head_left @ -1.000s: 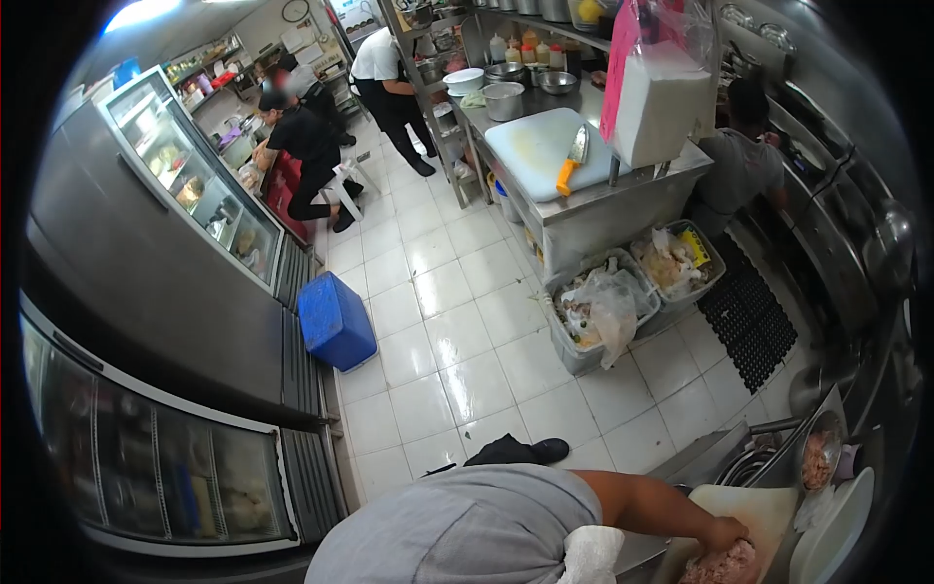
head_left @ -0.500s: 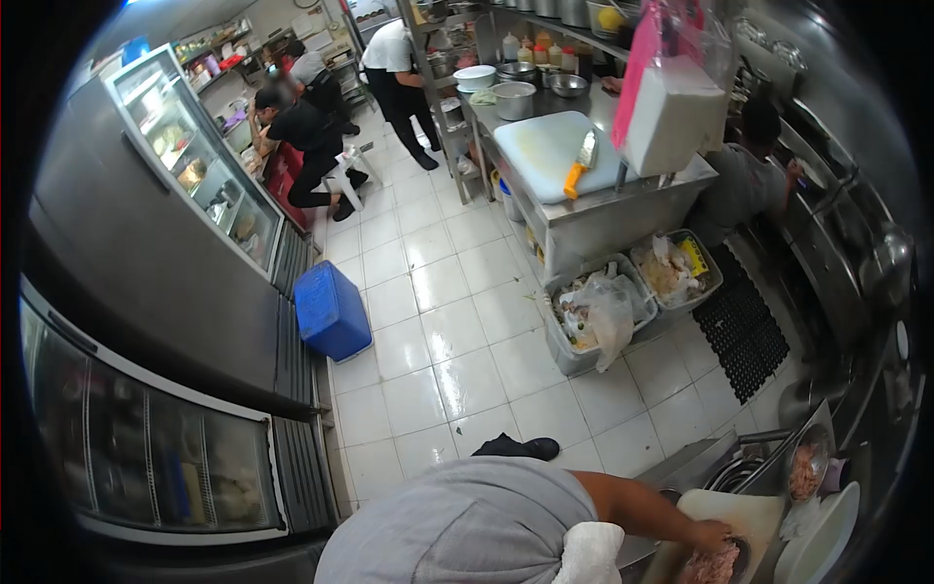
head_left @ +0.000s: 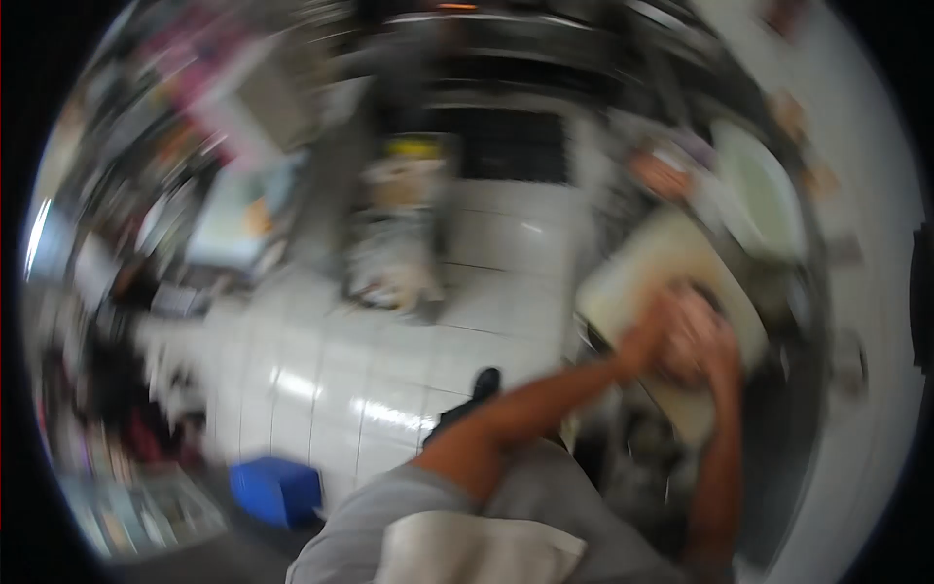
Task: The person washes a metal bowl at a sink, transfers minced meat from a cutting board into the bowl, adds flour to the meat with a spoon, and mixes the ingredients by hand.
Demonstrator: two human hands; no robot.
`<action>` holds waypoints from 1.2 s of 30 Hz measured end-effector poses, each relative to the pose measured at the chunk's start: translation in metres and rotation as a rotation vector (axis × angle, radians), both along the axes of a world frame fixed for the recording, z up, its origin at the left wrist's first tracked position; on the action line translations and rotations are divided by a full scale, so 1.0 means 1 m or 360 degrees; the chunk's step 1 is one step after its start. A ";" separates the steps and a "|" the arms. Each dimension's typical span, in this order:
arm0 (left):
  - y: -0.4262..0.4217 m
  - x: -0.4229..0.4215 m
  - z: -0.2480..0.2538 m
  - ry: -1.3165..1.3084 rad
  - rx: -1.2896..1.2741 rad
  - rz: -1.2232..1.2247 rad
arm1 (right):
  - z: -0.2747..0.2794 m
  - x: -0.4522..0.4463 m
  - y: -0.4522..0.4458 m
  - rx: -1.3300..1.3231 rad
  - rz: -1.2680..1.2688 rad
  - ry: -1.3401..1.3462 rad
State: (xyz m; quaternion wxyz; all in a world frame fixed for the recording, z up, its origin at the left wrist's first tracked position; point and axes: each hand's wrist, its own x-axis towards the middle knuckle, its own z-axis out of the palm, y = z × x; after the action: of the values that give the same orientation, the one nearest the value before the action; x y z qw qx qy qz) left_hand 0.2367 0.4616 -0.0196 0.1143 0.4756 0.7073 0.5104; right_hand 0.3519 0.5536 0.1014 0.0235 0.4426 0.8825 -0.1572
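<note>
Two hands, left hand [head_left: 644,343] and right hand [head_left: 718,346], meet at one pinkish meat mass [head_left: 683,369], mid-board; blur prevents telling finger opening or grip. One cutting board [head_left: 623,277], bare toward far and left edges; one white tray [head_left: 761,190] beyond.

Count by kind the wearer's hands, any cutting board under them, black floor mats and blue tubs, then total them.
Left hand and right hand: 2
Cutting board: 1
Black floor mat: 1
Blue tub: 1
Total: 5
</note>
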 end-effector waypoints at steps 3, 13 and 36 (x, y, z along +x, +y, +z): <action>-0.026 -0.037 0.079 -0.0480 -0.0368 -0.0303 | -0.010 0.013 -0.012 -0.0168 -0.0389 0.0628; -0.012 -0.060 0.087 -0.0586 -0.0445 -0.0662 | -0.024 -0.043 0.066 -0.1261 -0.0296 0.1070; -0.042 -0.005 0.095 -0.1706 -0.0368 -0.0282 | 0.025 -0.050 -0.033 -0.1901 -0.0567 0.1914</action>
State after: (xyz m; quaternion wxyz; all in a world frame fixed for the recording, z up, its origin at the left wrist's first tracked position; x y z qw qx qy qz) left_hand 0.2320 0.4193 0.0751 0.5519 0.1914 0.5589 0.5885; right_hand 0.3015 0.5202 0.1263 -0.2437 0.3295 0.4323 -0.8032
